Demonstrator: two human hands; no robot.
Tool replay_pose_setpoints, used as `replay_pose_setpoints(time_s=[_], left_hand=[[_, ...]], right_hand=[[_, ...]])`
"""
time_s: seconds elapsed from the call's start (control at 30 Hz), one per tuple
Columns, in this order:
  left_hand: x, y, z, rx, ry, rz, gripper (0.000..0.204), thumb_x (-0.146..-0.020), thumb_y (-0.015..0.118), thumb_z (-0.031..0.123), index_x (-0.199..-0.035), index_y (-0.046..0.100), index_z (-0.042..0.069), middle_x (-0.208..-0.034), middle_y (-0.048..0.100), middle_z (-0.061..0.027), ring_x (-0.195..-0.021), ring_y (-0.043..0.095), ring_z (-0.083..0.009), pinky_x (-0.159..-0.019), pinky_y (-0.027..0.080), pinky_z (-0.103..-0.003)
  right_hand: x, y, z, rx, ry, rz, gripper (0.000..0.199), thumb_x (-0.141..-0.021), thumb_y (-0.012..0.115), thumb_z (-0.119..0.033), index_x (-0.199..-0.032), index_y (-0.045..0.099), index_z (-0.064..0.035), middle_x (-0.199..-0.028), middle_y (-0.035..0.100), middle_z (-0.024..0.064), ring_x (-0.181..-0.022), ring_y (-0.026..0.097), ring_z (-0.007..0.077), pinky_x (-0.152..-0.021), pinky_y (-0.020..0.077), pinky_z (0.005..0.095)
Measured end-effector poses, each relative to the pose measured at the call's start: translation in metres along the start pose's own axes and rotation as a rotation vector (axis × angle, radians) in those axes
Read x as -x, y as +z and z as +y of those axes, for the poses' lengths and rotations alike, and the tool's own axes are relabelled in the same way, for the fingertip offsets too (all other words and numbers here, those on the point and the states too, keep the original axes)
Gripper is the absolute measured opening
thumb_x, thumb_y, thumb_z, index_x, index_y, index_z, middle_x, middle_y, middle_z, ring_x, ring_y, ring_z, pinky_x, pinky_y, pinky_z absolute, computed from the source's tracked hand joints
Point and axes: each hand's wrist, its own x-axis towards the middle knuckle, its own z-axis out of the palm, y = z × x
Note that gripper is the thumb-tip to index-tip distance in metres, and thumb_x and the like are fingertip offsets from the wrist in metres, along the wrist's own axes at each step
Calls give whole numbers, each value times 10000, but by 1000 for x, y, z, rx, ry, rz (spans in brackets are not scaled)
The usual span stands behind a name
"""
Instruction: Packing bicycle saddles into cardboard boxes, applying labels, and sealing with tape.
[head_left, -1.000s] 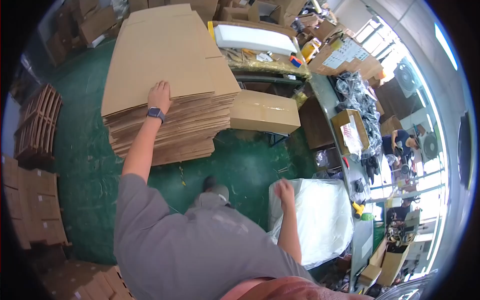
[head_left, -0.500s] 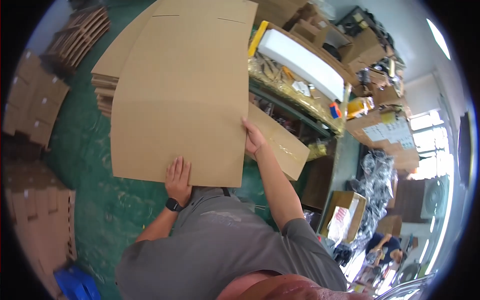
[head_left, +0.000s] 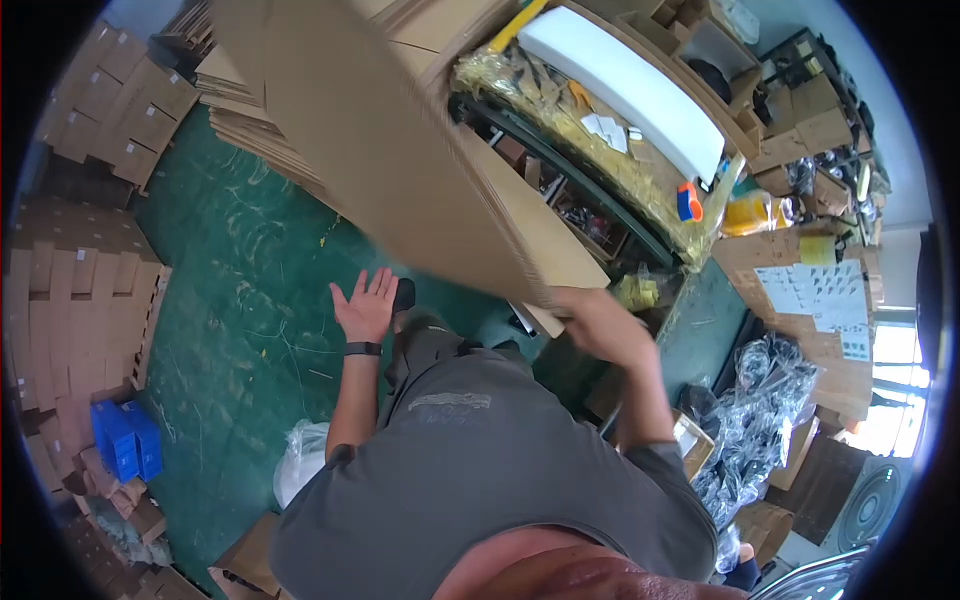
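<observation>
A large flat cardboard sheet (head_left: 370, 150) hangs tilted in front of me, its lower edge blurred by motion. My right hand (head_left: 605, 325) is closed on its near right corner, with the fingertips partly hidden. Apart from the sheet, my left hand (head_left: 365, 307) is held out palm up over the green floor, fingers spread and nothing in it. Beyond the sheet, on the left, lies a stack of flat cardboard (head_left: 265, 150).
At right stands a workbench (head_left: 640, 190) with a long white block (head_left: 620, 85) and an orange-and-blue tape dispenser (head_left: 689, 201). Stacked cartons (head_left: 85, 290) and blue boxes (head_left: 125, 440) line the left. Clear plastic wrap (head_left: 755, 420) is heaped at right.
The sheet has swung from lying broad before me to a steep tilt. My left hand has come off it and turned palm up. My right hand has moved right and nearer, holding the corner.
</observation>
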Motion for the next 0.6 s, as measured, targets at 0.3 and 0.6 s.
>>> replay_pose_setpoints(time_s=[0.3,0.6], left_hand=[[32,72,-38,-423,660,-154,946,-995,416,799,-1656,276,137,-1648,378,-76,-1522,313,-274,-1251,218,-507],[36,41,-66,-717,1101,177,603,-1117,515,315,-1579,332,-27,-1455,547,-190,-1271,569,-278,-1117,442,-415]], right_hand=[[258,-53,173,434,638,-194,507,-848,632,27,-1321,698,-142,-1109,723,231,-1005,679,466,-888,552,534],[268,-63,217,-299,451,-435,614,-903,790,-325,-1443,648,-68,-1410,681,141,-1347,584,235,-1178,405,366]])
